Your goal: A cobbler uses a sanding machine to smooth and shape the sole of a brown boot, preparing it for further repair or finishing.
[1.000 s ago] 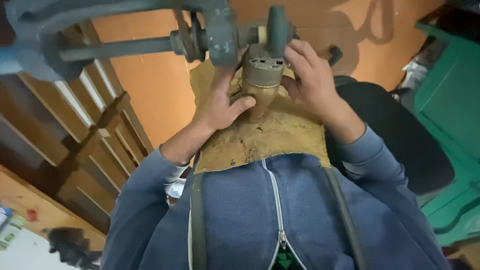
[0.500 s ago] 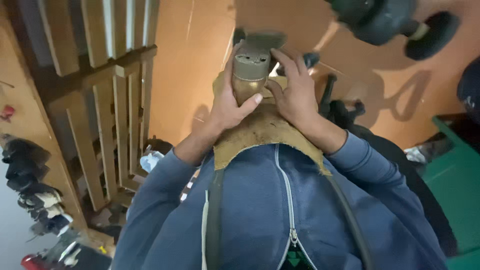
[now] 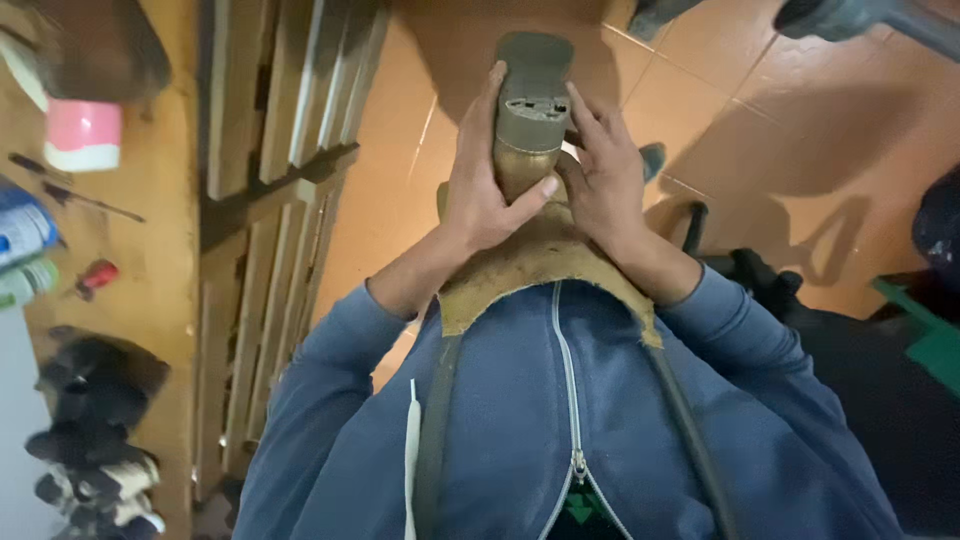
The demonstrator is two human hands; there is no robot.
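Above orange floor tiles [image 3: 760, 100], left hand [image 3: 480, 190] and right hand [image 3: 600, 180] clasp a shoe [image 3: 530, 100].

Orange tiled floor [image 3: 780, 130] with hard shadows, slatted wooden rack [image 3: 270, 200] at left beside a cluttered wooden workbench [image 3: 165, 250], green painted frame [image 3: 925, 330] at right edge.

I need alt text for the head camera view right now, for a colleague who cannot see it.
Seen from above, a person in a blue zip jacket grips an upturned shoe, sole up, with the left hand and right hand on either side, over a tan leather apron. Wooden slats and a cluttered workbench lie left, orange floor tiles beyond.
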